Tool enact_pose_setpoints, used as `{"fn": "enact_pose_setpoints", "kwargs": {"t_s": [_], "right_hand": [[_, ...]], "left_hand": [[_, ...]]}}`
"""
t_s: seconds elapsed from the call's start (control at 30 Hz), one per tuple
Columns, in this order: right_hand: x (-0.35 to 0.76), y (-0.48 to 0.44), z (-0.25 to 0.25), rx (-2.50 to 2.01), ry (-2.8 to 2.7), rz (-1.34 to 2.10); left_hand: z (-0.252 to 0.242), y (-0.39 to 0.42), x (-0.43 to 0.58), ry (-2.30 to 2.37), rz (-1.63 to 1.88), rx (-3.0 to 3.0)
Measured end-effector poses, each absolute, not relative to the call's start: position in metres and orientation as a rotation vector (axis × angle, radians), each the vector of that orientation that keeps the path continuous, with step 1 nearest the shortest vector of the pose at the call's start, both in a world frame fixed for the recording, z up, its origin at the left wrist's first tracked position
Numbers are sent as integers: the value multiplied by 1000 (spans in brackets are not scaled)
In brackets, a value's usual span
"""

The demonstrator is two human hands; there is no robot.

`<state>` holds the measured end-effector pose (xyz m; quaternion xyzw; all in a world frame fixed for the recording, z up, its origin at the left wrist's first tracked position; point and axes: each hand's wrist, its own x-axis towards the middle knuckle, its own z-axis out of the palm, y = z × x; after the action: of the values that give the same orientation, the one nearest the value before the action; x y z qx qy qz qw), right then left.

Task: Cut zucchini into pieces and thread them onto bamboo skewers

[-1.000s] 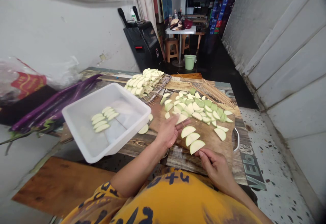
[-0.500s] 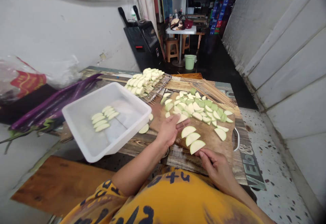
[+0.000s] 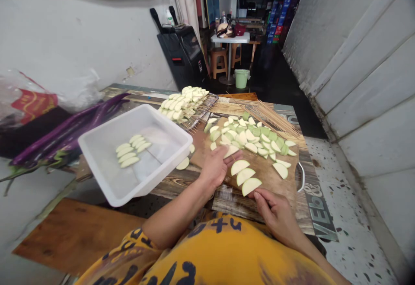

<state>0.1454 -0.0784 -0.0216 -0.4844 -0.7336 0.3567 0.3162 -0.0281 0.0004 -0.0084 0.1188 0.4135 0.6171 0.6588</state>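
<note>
My left hand (image 3: 215, 166) pinches a pale half-moon vegetable slice (image 3: 231, 150) with thin green skin. In my right hand (image 3: 274, 209) is the lower end of a thin wooden skewer, mostly hidden by three similar vegetable slices (image 3: 245, 176) threaded along it. The skewer's tip meets the slice in my left hand; whether it has pierced it I cannot tell. Both hands are above the near part of a wooden cutting board (image 3: 223, 190). Many loose cut slices (image 3: 249, 136) are heaped on the board's far side.
A white plastic tub (image 3: 175, 177) on the left holds two filled skewers (image 3: 132, 148). Behind it, a tray carries stacked filled skewers (image 3: 184, 103). Bare skewers (image 3: 275, 118) lie at the back right. Long purple eggplants (image 3: 71, 125) are at far left. The board has a metal handle (image 3: 302, 177).
Almost nothing differs. Both hands keep their grips and positions, and the view has shifted very slightly.
</note>
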Motion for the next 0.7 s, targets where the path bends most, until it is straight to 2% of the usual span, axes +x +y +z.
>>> {"fn": "enact_pose_setpoints", "kwargs": {"t_s": [0.7], "right_hand": [[146,-81,-25,-1243,-1945,867]], "left_hand": [[-12,-7,-22,927,1334,319]]}}
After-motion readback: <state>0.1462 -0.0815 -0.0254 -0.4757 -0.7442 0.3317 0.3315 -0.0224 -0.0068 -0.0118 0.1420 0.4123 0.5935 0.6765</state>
